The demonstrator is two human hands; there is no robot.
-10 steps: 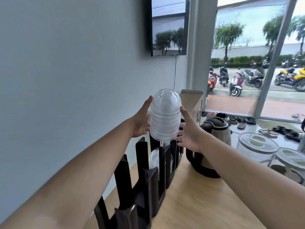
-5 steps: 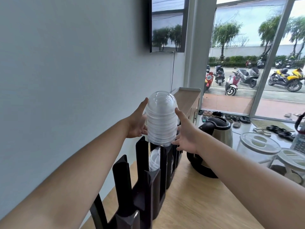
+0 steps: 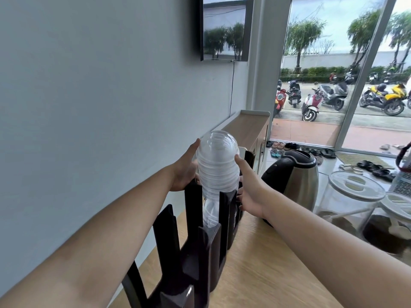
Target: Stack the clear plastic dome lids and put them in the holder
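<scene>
A tall stack of clear plastic dome lids [image 3: 216, 165] stands upright between my two hands, its lower end just inside the black posts of the holder [image 3: 193, 230]. My left hand [image 3: 185, 168] grips the stack's left side, thumb up along it. My right hand [image 3: 246, 190] holds the right side, thumb against the stack. More clear lids [image 3: 210, 213] sit lower in the same slot of the holder.
The holder stands on a wooden counter [image 3: 255, 274] against the grey wall. A steel and black kettle [image 3: 295, 178] is right behind my right hand. Two lidded glass jars [image 3: 353, 201] stand at the right. A wooden cabinet [image 3: 246, 130] lies beyond.
Both hands have lowered the stack of lids; its bottom now reaches down between the holder's posts, close above the lids inside.
</scene>
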